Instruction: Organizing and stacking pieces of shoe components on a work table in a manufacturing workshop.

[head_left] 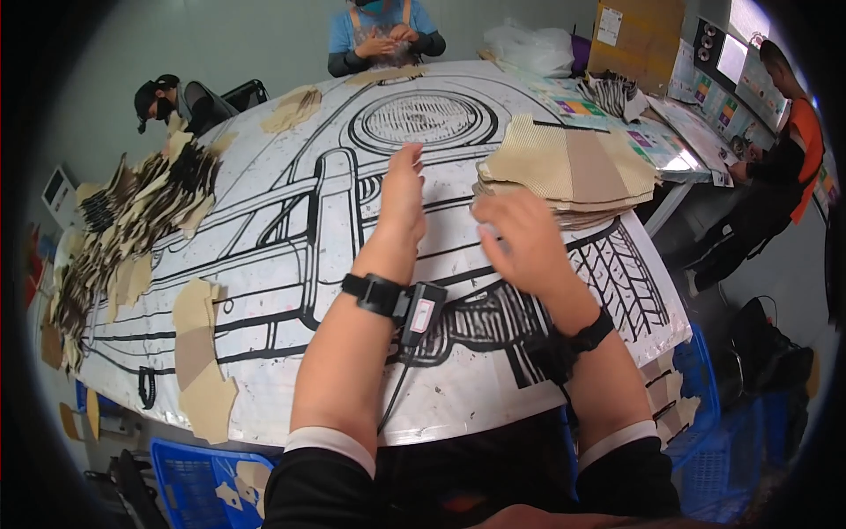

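Note:
My left hand [404, 196] is raised over the middle of the table, seen edge-on with its fingers stretched out and nothing visible in it. Beside the near left corner of a stack of beige mesh fabric pieces [529, 154] is my right hand [522, 236]. Its fingers are loosely bent with the thumb apart, slightly blurred, and no held piece shows. The top piece of that stack has a darker tan panel. Black straps circle both wrists, and a small black device [423, 316] with a cable sits by the left one.
The white table cover [273, 339] bears a black vehicle drawing. A large heap of cut fabric pieces [145, 212] lies left, with a separate beige-brown piece [198, 357] nearer. Blue baskets [189, 480] stand below. Other people are at the far side [379, 35], left and right.

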Demonstrator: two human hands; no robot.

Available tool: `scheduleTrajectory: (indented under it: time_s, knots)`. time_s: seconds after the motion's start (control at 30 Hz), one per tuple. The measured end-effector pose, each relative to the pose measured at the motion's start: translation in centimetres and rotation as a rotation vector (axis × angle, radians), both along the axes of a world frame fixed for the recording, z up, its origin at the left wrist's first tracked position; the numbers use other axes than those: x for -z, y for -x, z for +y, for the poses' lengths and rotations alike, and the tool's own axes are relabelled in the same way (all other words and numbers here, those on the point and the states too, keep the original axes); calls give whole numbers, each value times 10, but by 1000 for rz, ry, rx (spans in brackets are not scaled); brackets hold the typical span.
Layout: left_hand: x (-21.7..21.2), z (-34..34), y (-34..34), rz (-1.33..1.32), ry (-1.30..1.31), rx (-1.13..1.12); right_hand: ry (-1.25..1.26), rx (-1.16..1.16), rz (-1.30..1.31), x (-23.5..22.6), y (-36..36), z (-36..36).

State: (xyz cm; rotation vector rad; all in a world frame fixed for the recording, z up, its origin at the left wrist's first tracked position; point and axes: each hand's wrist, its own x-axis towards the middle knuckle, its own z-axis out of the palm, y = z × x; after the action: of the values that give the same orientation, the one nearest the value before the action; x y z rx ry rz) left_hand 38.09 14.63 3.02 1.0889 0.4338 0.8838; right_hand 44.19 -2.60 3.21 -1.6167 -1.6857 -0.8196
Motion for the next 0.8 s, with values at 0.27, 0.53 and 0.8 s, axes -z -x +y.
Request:
scheduleTrajectory:
  time_s: [0.27,0.53,0.8]
  knots:
    - [2,-1,96,75,-135,164,391,-437,170,36,49,8]
    - [53,15,132,204,36,479,672,-356,287,45,39,13]
    - [63,12,121,344,-116,501,658,-335,336,46,28,12]
